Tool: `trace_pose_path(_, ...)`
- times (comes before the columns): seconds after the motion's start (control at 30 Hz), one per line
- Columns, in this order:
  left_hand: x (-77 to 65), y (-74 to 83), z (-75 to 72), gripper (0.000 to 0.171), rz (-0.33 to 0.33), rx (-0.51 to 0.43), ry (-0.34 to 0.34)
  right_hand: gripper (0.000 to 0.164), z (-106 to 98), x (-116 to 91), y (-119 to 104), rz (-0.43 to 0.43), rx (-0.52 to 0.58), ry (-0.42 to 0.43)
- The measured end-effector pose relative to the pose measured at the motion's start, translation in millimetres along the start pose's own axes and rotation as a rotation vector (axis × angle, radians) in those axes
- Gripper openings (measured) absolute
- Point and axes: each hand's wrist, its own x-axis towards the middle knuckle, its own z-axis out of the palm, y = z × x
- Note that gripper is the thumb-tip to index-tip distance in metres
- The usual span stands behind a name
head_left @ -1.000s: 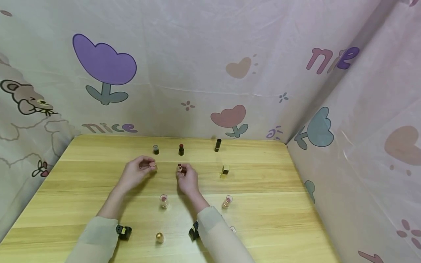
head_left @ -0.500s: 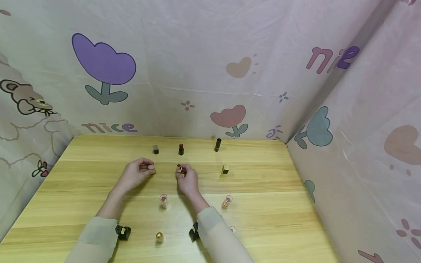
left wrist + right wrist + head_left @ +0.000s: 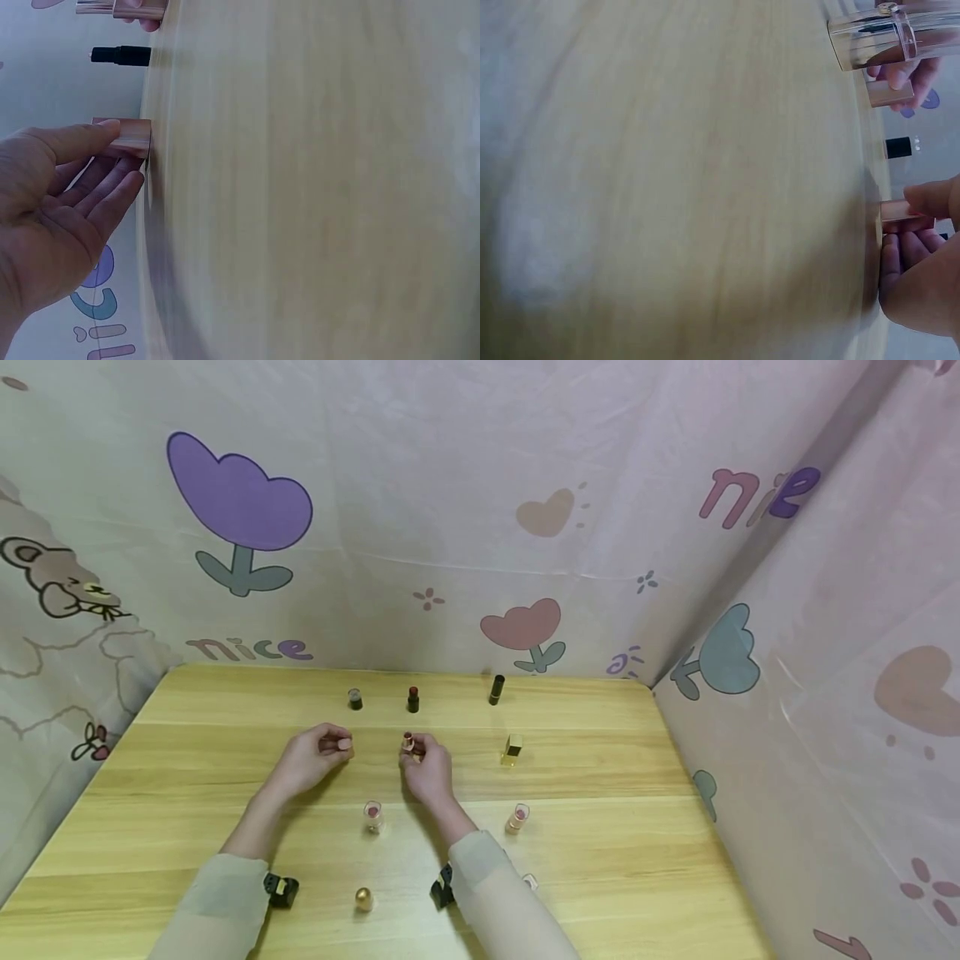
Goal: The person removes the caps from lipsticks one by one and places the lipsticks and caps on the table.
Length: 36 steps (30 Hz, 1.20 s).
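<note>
My left hand (image 3: 309, 760) pinches a rose-gold lipstick cap (image 3: 135, 136) between thumb and fingers. In the left wrist view the cap's end is at the wooden tabletop (image 3: 300, 187). To the right of it, my right hand (image 3: 430, 772) holds an uncapped lipstick (image 3: 408, 742) upright, its dark red tip showing above a rose-gold base (image 3: 894, 213). That base meets the tabletop in the right wrist view. Between the two hands lies a stretch of table. Behind them stand a black lipstick (image 3: 413, 701) with a red tip and a small black cap (image 3: 356, 700).
A black tube (image 3: 497, 691) and a gold square-topped lipstick (image 3: 512, 750) stand to the right. Nearer are two clear-capped lipsticks, one left (image 3: 373, 818) and one right (image 3: 517, 819), and a gold round-topped piece (image 3: 363, 900). A clear item (image 3: 531, 882) is partly hidden by the right sleeve.
The left hand has shifted slightly toward the person, bringing the cap down and a little left. The right hand with the lipstick has barely moved.
</note>
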Motion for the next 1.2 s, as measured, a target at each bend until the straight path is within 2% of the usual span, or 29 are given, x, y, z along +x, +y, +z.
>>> trace_pose_path(0.17, -1.7, -0.2, -0.9, 0.039, -0.008, -0.002, -0.023, 0.036, -2, -4, -2, 0.032, 0.007, 0.012)
trace_pose_path(0.37, -6.2, 1.1, -2.5, 0.064, -0.03, -0.027, -0.048, 0.049, -2, -8, -7, 0.091, 0.034, 0.019)
trace_pose_path(0.5, -9.8, 4.0, -3.8, 0.08, -0.045, -0.022, -0.037, 0.062, -3, -12, -11, 0.129, 0.071, 0.013)
trace_pose_path(0.63, -13.7, 9.2, -5.5, 0.089, -0.05, -0.018, -0.01, 0.069, -4, -16, -15, 0.142, 0.114, 0.007)
trace_pose_path(0.87, -26.8, 19.9, -6.3, 0.091, -0.011, -0.071, 0.037, 0.073, -8, -29, -24, 0.085, 0.095, 0.01)
trace_pose_path(1.2, -53.5, 32.7, 1.4, 0.087, 0.064, -0.134, 0.049, 0.072, -19, -63, -29, -0.045, 0.119, 0.015)
